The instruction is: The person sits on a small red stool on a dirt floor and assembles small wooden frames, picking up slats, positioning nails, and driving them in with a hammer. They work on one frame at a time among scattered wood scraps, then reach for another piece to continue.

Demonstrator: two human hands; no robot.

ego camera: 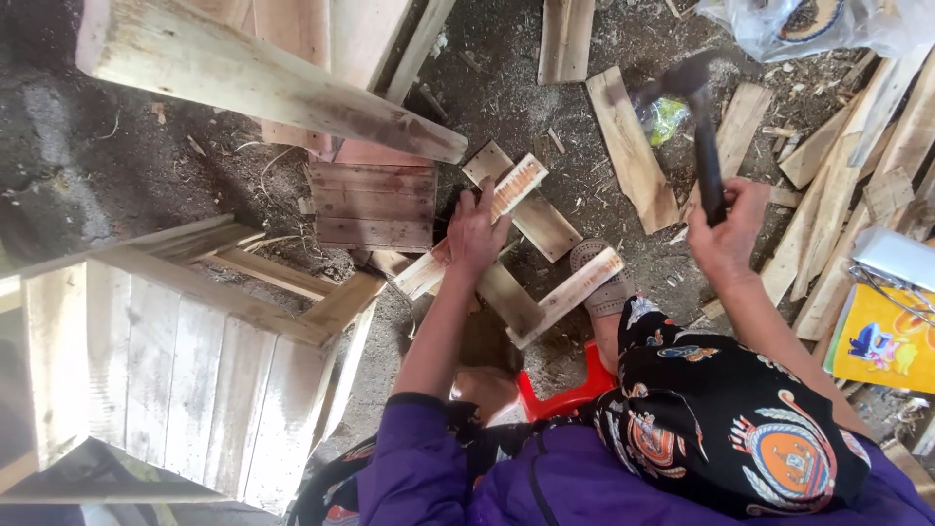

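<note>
Crowding the dirt floor [117, 166] on every side, timber leaves only a small bare patch ahead of the knees; a pale crate [175, 370] fills the left, a long beam [263, 83] slants across the top, and a heap of offcuts [847, 185] lines the right edge. Left hand [474, 234] lies fingers spread, pressing flat on a slat [516, 185] that runs diagonally over other boards; right hand [726, 234] is closed round the dark handle of a hammer [703, 136], raised, its head blurred. A second slat [570, 292] rests across a sandalled foot [606, 282]; a red stool [565, 394] shows beneath the patterned trousers; a square panel [373, 205] lies just left of the hand; a yellow bag [881, 341] sits far right.
</note>
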